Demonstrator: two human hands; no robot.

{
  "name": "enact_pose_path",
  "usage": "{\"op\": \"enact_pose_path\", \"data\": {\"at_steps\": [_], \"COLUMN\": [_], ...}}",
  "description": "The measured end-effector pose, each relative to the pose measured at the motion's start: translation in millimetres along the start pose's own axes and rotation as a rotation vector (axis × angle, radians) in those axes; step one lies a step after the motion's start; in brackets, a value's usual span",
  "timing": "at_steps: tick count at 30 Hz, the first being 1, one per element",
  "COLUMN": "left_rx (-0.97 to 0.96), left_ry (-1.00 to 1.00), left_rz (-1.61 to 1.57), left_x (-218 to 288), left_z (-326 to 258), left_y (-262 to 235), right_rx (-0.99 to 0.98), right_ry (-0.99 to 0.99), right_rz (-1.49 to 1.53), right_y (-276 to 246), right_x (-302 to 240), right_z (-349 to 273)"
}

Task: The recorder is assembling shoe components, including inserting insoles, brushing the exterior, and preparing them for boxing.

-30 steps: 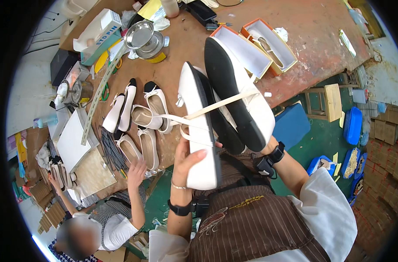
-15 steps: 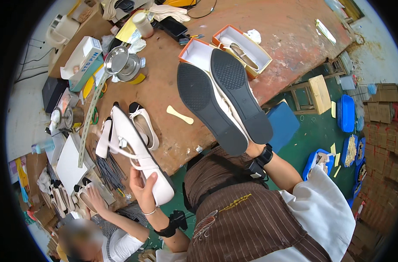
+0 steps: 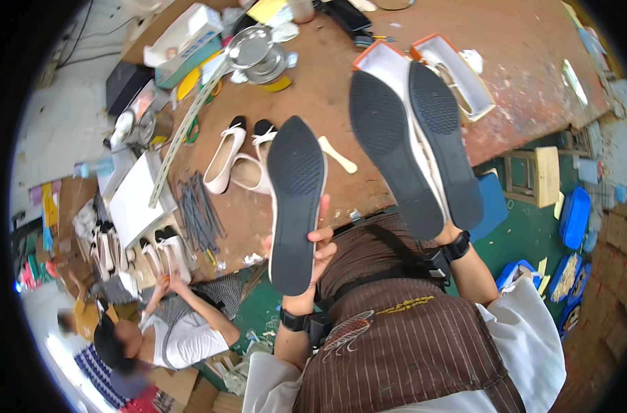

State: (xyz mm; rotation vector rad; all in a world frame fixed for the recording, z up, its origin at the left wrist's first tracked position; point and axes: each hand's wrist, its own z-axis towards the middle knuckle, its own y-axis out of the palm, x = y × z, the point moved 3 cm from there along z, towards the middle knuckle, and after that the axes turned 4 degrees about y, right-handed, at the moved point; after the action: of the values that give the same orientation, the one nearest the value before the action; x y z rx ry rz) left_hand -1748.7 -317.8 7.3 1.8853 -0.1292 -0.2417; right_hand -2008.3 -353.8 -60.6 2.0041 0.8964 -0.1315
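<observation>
A flat shoe [image 3: 294,199] with a black textured sole and pale rim is gripped in my left hand [image 3: 321,246], its sole facing up and its toe pointing away. The fingers wrap round its right side near the heel. My right hand [image 3: 448,234], mostly hidden behind the heels, holds a pair of flat shoes [image 3: 416,199] side by side, black soles up. Beyond the left shoe, two pale pink ballet flats with black toes and bows, one a whole flat [image 3: 224,160], the other a partly covered flat [image 3: 251,172], rest on the table. A cream shoehorn-like piece [image 3: 338,155] lies between the held shoes.
An orange-rimmed shoe box [image 3: 458,76] stands behind the pair. Metal bowls [image 3: 258,55], a perforated strip [image 3: 189,131] and dark rods [image 3: 198,206] lie left. A co-worker's hands [image 3: 172,281] touch pale flats at the lower left. Blue bins [image 3: 573,217] sit on the green floor.
My left hand has turned its shoe from showing its pale upper and side to showing the black sole. The right hand still holds the pair. The co-worker's hands have come together, and the view has shifted.
</observation>
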Motion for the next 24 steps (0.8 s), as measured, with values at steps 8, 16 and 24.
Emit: {"op": "enact_pose_path", "data": {"at_steps": [8, 16, 24], "left_rx": [-0.146, -0.189, -0.121], "left_ry": [-0.092, -0.101, -0.066], "left_rz": [-0.168, -0.129, 0.036], "left_x": [15.8, 28.1, 41.1], "left_z": [-3.6, -5.8, -5.4], "left_y": [-12.2, -11.7, -11.1], "right_rx": [0.061, 0.195, 0.358], "right_ry": [0.011, -0.083, -0.24], "right_rz": [-0.103, -0.22, -0.328], "right_y": [1.1, -2.1, 0.1], "right_x": [10.0, 22.4, 38.6], "right_z": [15.7, 17.0, 24.1]}}
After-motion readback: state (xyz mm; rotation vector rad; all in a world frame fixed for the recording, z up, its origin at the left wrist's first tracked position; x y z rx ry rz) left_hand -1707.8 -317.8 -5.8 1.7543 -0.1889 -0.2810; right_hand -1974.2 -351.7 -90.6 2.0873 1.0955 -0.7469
